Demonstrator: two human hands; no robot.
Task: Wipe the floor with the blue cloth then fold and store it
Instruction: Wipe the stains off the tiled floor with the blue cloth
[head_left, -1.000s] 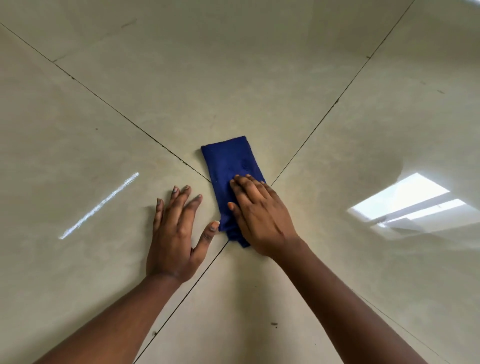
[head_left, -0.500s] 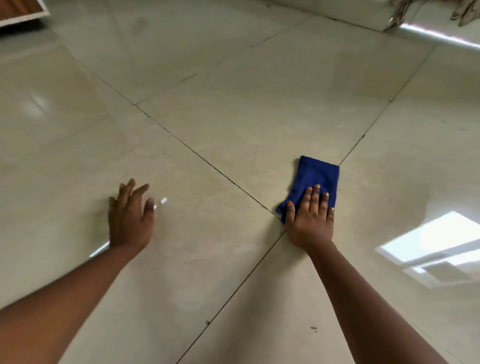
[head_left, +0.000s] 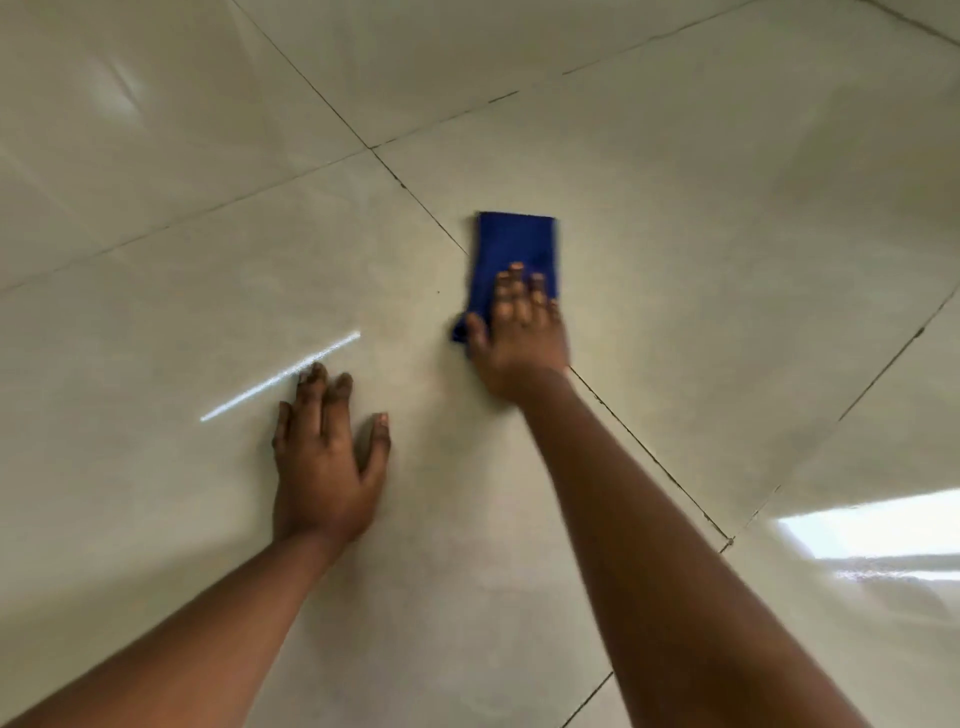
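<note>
The blue cloth (head_left: 514, 244), folded into a narrow rectangle, lies flat on the glossy beige tiled floor (head_left: 675, 218) beside a grout line. My right hand (head_left: 519, 338) presses on its near half with straight fingers, the thumb along its left edge; the far half shows beyond my fingertips. My left hand (head_left: 327, 457) rests flat on the bare tile to the left, fingers spread, apart from the cloth. The picture is blurred around the right hand.
Dark grout lines cross the floor, meeting at a joint (head_left: 371, 148) beyond the cloth. A bright streak of reflected light (head_left: 280, 376) lies by my left fingertips, and a window reflection (head_left: 878, 535) shines at the right edge.
My right hand has slid the cloth across the tile, still pressing on it. My left hand has come back closer to the right one, and my view has shifted over the floor.
</note>
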